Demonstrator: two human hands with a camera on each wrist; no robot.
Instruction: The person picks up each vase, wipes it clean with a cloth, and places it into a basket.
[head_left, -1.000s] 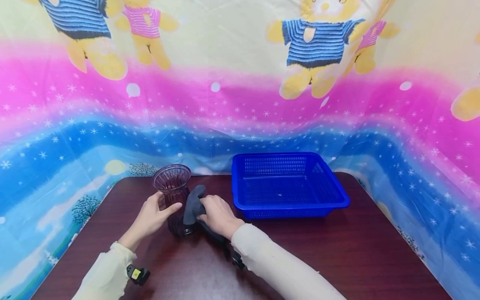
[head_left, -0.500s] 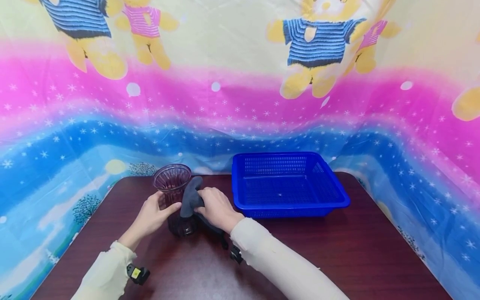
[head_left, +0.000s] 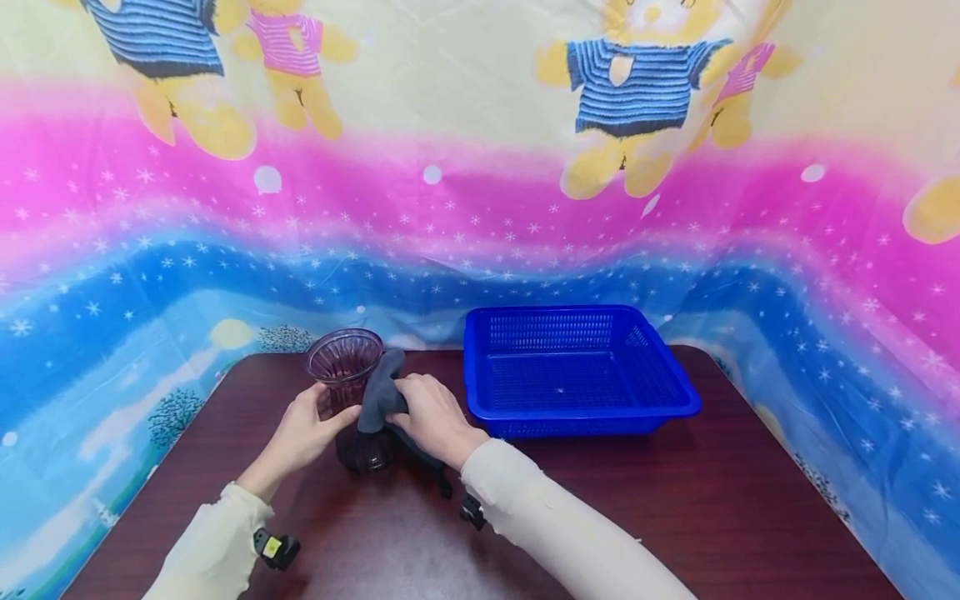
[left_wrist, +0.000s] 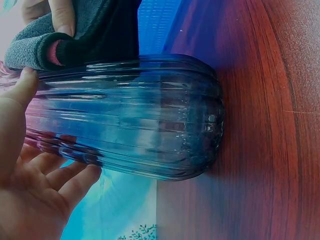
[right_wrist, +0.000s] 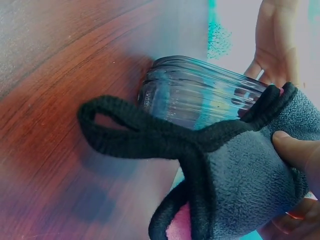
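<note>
Purple ribbed glass vase point(head_left: 351, 392) is steadied upright on the table point(head_left: 675, 500) by the left hand point(head_left: 303, 433), while a grey cloth point(head_left: 378, 392), gripped by the right hand point(head_left: 431, 421), is pressed on its side, so wiping seems underway, unfinished.

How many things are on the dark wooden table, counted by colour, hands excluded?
Purple, ribbed glass vase: 1
Grey, fleece cloth with black trim: 1
Blue, perforated plastic basket: 1
Total: 3
</note>
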